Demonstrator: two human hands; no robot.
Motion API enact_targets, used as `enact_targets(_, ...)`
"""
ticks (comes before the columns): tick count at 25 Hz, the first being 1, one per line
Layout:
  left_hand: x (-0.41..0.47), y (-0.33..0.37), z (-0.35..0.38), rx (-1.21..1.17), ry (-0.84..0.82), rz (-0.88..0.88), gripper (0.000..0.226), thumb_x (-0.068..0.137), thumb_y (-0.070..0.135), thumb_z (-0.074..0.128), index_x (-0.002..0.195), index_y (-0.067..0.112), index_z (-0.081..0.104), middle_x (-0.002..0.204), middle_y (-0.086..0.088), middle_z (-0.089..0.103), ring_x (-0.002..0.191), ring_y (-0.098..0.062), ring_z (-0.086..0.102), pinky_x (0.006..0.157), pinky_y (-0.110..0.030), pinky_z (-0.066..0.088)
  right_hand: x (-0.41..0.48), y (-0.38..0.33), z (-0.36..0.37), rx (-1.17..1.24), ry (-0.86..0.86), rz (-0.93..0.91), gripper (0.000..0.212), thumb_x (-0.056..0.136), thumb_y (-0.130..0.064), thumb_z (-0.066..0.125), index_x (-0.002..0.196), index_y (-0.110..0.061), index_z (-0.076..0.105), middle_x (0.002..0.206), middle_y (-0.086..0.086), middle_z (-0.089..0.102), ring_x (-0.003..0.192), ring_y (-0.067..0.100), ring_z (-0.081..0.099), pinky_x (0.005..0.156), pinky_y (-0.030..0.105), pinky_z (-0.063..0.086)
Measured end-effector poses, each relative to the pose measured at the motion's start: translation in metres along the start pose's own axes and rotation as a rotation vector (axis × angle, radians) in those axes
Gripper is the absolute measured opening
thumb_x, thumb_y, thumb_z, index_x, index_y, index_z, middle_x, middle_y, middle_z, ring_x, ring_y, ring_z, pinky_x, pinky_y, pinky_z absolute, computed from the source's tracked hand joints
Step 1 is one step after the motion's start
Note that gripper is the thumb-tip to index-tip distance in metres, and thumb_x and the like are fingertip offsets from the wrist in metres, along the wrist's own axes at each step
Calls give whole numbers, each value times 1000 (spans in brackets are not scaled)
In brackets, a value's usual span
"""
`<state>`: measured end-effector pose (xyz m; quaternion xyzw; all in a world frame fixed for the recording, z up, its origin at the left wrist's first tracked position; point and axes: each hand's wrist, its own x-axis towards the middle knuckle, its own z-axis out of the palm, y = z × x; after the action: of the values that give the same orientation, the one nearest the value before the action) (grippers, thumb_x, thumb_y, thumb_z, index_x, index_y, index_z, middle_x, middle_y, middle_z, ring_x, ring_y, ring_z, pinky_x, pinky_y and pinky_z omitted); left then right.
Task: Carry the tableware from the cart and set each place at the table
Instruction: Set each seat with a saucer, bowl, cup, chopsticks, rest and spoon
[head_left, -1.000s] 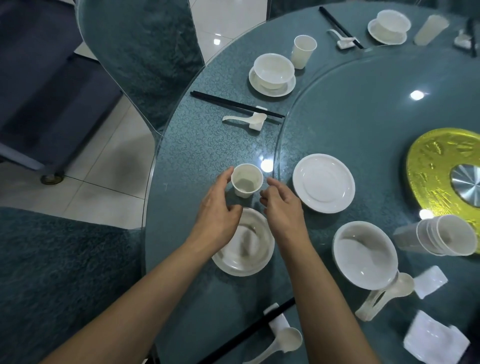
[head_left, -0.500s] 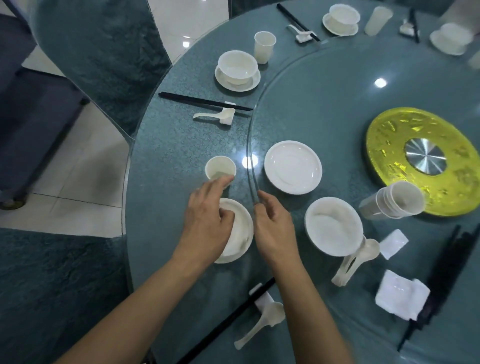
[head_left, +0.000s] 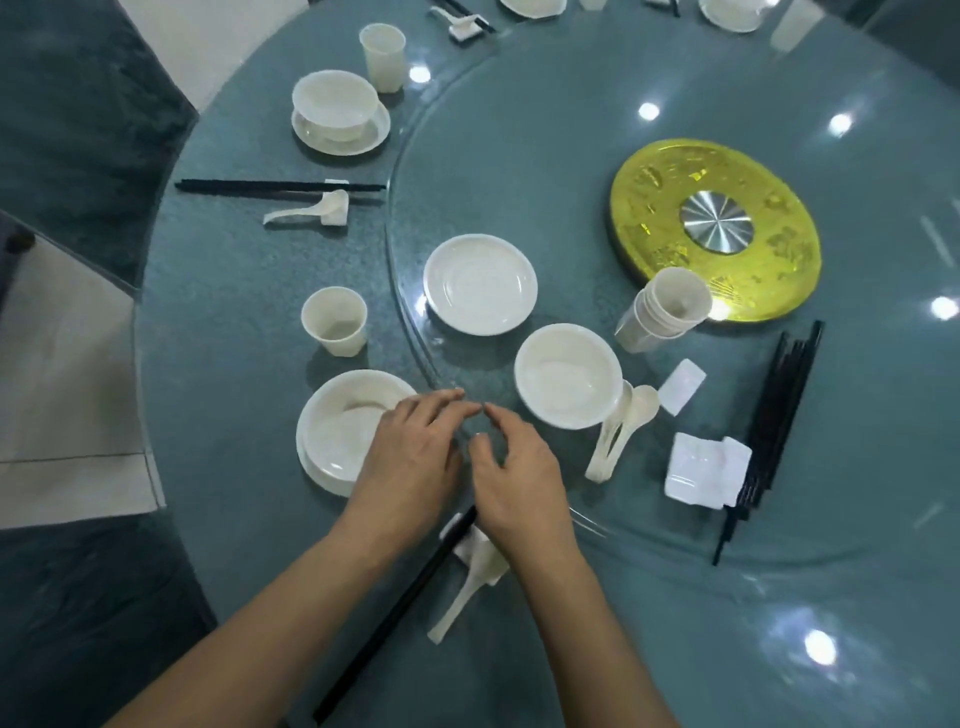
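Nearest, a pair of black chopsticks (head_left: 398, 613) and a white plastic spoon (head_left: 462, 597) are lying on the round teal table (head_left: 223, 291). Just beyond, the left hand (head_left: 410, 462) and right hand (head_left: 514, 467) are hovering almost fingertip to fingertip, fingers loosely curved, holding nothing. The left is overlapping a white bowl on its saucer (head_left: 343, 426), with a white plastic cup (head_left: 335, 322) standing just behind. Farther off, a spare white plate (head_left: 480, 283), a second white bowl (head_left: 569, 382) and stacked white cups (head_left: 667, 312) are sitting on the glass turntable (head_left: 519, 156).
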<state>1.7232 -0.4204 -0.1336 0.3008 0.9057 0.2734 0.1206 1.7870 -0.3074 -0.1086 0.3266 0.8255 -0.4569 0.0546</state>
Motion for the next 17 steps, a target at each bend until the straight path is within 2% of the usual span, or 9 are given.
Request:
enact_targets(3,4,3,7,100,-79,42,50,87,10,60,137,17,59,145,-4,56,134,-28,50,110,-45,41,-7,13,-3,-132,22,-5,48,100,-31,50,146,-17,51,147,1,54,136,19,46,116,33,34)
enact_targets(6,8,5,12,153,-191,47,52,94,24,46,146,22,50,154,1,47,146,-25,36,116,-41,31,-12,21,-1,-204,43,-26,44,100,-31,49,141,-16,55,142,1,58,132,20,49,113,34,35)
enact_targets(8,8,3,13,177,-211,50,51,98,26,47,148,23,46,157,4,42,149,-22,31,118,-39,26,-12,22,3,-232,82,-36,42,100,-30,48,138,-15,57,140,1,59,130,21,51,112,36,37)
enact_targets(11,10,0,12,227,-217,97,50,95,23,52,145,18,51,153,1,49,147,-26,35,116,-42,30,-14,26,14,-285,193,-41,44,96,-32,44,131,-15,64,135,2,63,124,24,57,111,43,41)
enact_targets(13,12,-1,11,274,-220,144,54,90,31,39,136,14,61,143,-3,59,142,-30,44,110,-47,38,-16,29,21,-317,262,-52,51,92,-37,36,126,-16,67,133,1,66,122,23,60,112,46,41)
enact_targets(15,14,-2,13,303,-230,197,60,86,35,31,129,13,66,136,-5,64,137,-32,49,106,-47,43,-17,34,23,-322,275,-30,55,91,-40,32,128,-18,66,136,-2,64,127,18,57,119,45,32)
enact_targets(17,13,-5,18,303,-226,219,53,86,30,40,128,13,66,133,-4,65,137,-31,49,104,-46,43,-18,37,22,-306,267,7,51,92,-38,36,132,-21,64,140,-6,61,131,12,52,124,42,21)
